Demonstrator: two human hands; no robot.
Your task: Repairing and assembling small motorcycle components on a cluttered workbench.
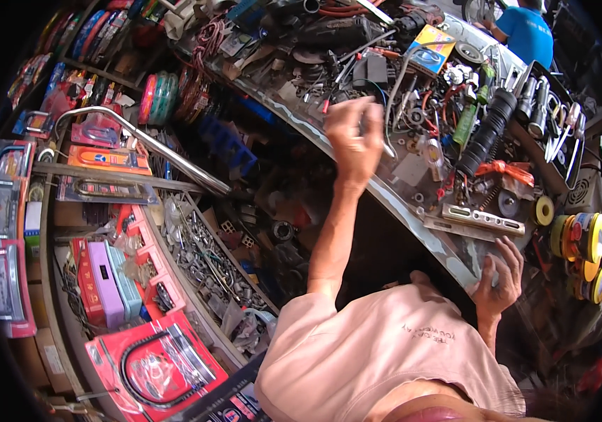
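My left hand point(354, 137) is over the workbench's front edge point(385, 193), fingers curled and slightly blurred; whatever they may hold, I cannot make out. Just right of it a grey cable or hose point(394, 112) runs down among small tools and parts. My right hand point(498, 274) is at the bench edge, fingers apart and bent, with nothing visible in them. It is just below a slotted silver metal bar point(484, 219). A black corrugated tube point(487, 133), green cylinders point(468, 119) and an orange plastic bundle point(505, 176) lie farther back.
Shelves of packaged parts point(100, 155) and a bin of metal bits point(209, 260) stand at my left, with a bent chrome tube point(174, 158) across them. Yellow tape rolls point(582, 235) are at the right. Another person in a blue shirt point(529, 39) is beyond the bench.
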